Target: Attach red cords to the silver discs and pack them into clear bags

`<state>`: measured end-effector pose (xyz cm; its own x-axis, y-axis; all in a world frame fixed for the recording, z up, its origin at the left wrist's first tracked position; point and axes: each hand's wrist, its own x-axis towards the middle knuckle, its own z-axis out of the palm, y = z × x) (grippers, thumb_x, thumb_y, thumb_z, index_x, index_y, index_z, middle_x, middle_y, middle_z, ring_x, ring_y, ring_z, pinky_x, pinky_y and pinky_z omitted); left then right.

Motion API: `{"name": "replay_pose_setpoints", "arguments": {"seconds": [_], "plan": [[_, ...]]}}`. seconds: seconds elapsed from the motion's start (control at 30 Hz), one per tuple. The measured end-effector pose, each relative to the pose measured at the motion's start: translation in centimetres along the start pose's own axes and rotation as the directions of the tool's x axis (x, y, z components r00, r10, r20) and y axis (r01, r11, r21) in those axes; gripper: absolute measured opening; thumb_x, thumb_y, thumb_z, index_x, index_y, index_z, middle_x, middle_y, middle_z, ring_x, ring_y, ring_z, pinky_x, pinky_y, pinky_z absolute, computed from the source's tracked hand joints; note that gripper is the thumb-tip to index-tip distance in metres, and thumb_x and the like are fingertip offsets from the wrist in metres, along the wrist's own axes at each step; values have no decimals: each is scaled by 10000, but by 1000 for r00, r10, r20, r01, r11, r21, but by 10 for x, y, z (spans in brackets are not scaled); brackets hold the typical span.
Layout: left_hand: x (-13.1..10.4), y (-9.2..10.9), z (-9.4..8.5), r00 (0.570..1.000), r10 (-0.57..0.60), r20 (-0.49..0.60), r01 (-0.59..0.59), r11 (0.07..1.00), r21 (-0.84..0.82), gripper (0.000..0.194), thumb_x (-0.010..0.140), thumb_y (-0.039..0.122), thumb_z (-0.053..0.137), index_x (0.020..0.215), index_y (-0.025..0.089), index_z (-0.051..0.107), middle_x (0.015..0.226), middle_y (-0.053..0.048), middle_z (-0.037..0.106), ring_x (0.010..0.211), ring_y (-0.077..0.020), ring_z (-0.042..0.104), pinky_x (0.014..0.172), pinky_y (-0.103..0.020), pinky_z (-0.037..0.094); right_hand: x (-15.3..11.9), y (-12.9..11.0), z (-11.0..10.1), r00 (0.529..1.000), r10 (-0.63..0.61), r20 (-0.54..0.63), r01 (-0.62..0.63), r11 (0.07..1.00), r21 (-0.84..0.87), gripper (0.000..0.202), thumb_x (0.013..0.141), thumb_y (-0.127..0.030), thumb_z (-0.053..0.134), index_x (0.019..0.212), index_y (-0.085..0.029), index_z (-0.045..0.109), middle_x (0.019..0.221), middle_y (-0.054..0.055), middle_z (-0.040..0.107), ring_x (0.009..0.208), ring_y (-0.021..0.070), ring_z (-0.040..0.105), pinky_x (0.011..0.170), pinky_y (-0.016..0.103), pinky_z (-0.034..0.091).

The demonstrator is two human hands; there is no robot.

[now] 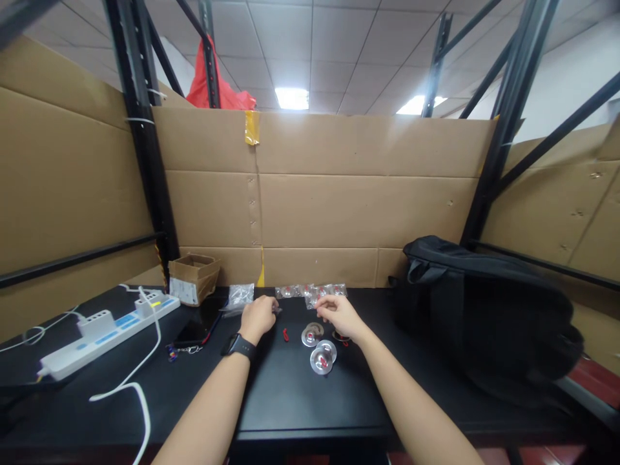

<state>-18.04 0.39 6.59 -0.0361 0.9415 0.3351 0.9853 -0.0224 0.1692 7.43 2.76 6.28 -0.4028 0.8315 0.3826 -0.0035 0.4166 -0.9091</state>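
Observation:
My left hand (258,318), with a dark watch on its wrist, is closed around a bit of clear plastic that shows at its right edge, beside a clear plastic bag (241,295). My right hand (340,315) has its fingertips pinched together at the packaged discs (317,297); what they hold, if anything, is too small to tell. Nearer the front lie round silver metal discs (321,360) and more discs (312,334) with red bits on them. A small red piece (285,335) rests between my hands. Another red piece (345,343) lies below my right hand.
A white power strip (111,332) with a white cable (145,413), a dark phone (196,329) and an open cardboard box (194,278) are on the left. A large black bag (484,316) stands on the right. Cardboard walls (314,206) enclose the black table (290,400).

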Motion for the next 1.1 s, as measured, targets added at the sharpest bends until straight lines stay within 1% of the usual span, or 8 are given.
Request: {"name": "replay_pose_setpoints", "arguments": {"seconds": [0.17,0.3,0.47,0.63,0.7,0.8,0.9,1.1], "plan": [[6,1,-8,968,-38,-248,-8,983,-183,341,866,110,464,1127,218,655,1135,-89,713,1089,-247,646,964,-364,460,1,3,0,1000,-7,6,7,999,-48,156,748,-300,701,825,-165,708,672,15,674,584,133,611,563,240,481],[6,18,-20,932,-31,-361,-196,794,-576,293,890,220,513,1174,205,582,1154,-70,710,1065,-199,666,940,-307,502,-3,-3,5,997,-74,-36,72,996,-53,279,773,-316,701,1022,-192,679,832,14,669,605,112,609,578,229,487],[-12,60,-26,925,66,-375,-328,637,-697,341,855,284,609,1187,228,559,1057,-49,736,962,-181,705,857,-286,550,-12,-25,23,968,-205,-143,210,977,20,489,776,-366,731,1216,-260,544,1157,59,593,767,129,663,673,240,529],[-22,83,-19,935,126,-332,-342,575,-744,337,848,286,631,1171,223,564,1111,-72,721,998,-195,707,880,-308,568,-12,-29,24,915,-267,-302,242,963,-118,380,790,-263,677,1150,-242,559,1170,67,557,715,108,631,630,226,509],[-21,84,-15,942,109,-317,-326,524,-787,348,844,306,649,1165,211,553,1144,-88,703,999,-196,707,870,-306,577,-12,-28,14,930,-246,-272,227,969,-100,418,768,-196,646,1171,-242,547,1168,63,544,701,94,613,627,220,503],[-18,81,-12,955,87,-284,-295,390,-872,362,814,327,699,1122,196,562,1142,-93,689,995,-203,708,867,-314,581,-15,-31,-7,983,-180,-44,178,983,-53,710,685,-126,682,1338,-282,448,1164,51,549,703,84,594,657,224,509],[-16,81,-9,965,67,-252,-261,299,-918,378,764,331,760,1066,183,588,1042,-83,712,961,-208,713,872,-328,575,-18,-35,-21,983,-143,119,150,987,-52,925,652,-129,761,1445,-314,322,1142,46,583,802,117,619,735,259,515],[-18,89,0,976,86,-198,-214,259,-942,331,756,333,775,992,164,615,929,-77,728,859,-190,716,810,-301,570,-12,-27,-24,992,-102,70,104,994,-23,576,734,-331,794,1239,-241,532,845,-6,645,688,134,624,666,266,495]]}}
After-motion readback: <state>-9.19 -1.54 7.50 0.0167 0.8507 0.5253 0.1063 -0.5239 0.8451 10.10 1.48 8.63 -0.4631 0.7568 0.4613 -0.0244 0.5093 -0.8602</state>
